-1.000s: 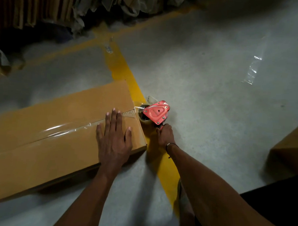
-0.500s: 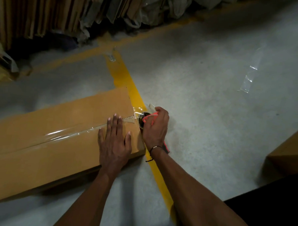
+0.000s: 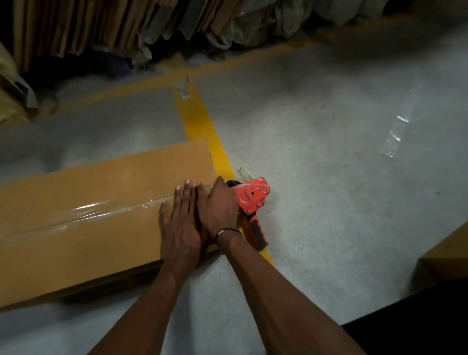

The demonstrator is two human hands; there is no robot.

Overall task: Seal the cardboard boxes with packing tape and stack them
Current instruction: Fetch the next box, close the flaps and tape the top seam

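While the long box lies flat on the floor with its length running left to right, I see both hands crowded at its right end, where the strip of tape along the seam finishes. My left hand lies flat, fingers straight, pressing the lid. My right hand covers the tape's end at the box edge; I cannot tell whether its fingers pinch the tape or only press it. The tape gun lies on the floor just right of that hand, handle toward me, ungripped. Half a second ago the right hand was on the gun; now it has left it and moved onto the box beside the left.
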